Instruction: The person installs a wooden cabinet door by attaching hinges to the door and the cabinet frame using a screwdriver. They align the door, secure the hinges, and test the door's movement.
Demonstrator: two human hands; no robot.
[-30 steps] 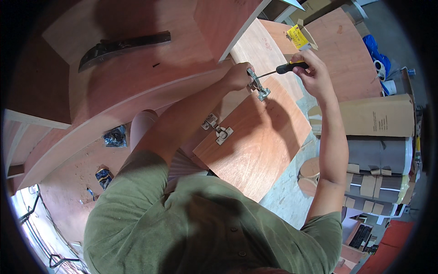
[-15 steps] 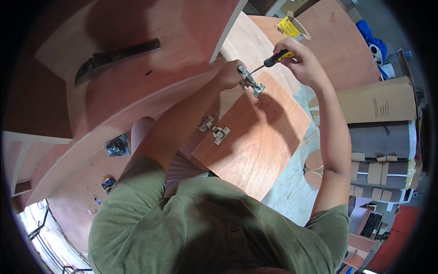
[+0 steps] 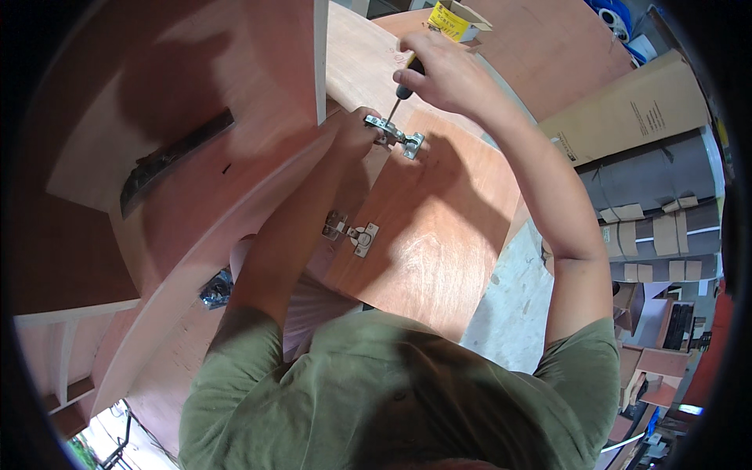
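Note:
A screwdriver (image 3: 405,91) with a black and yellow handle is gripped in my right hand (image 3: 442,72). Its shaft points down, and the tip meets the arm of a metal cabinet hinge (image 3: 410,145). My left hand (image 3: 356,135) is closed around the other end of that hinge, its fingers partly hidden. The hinge cup sits at the far edge of a reddish wooden panel (image 3: 439,243). Nearer to me, a second hinge (image 3: 362,238) is fixed along the panel's left edge, its plate spread out beyond the wood.
A large wooden cabinet (image 3: 258,157) stands on the left, with a dark strip (image 3: 176,160) lying in it. An open yellow screw box (image 3: 450,22) is at the far side. Cardboard (image 3: 627,110) and bundled grey packs (image 3: 658,188) line the right.
The screwdriver has swung from a slant to nearly upright, with my right hand now more directly above the hinge. My left hand keeps its hold. The whole view has shifted slightly.

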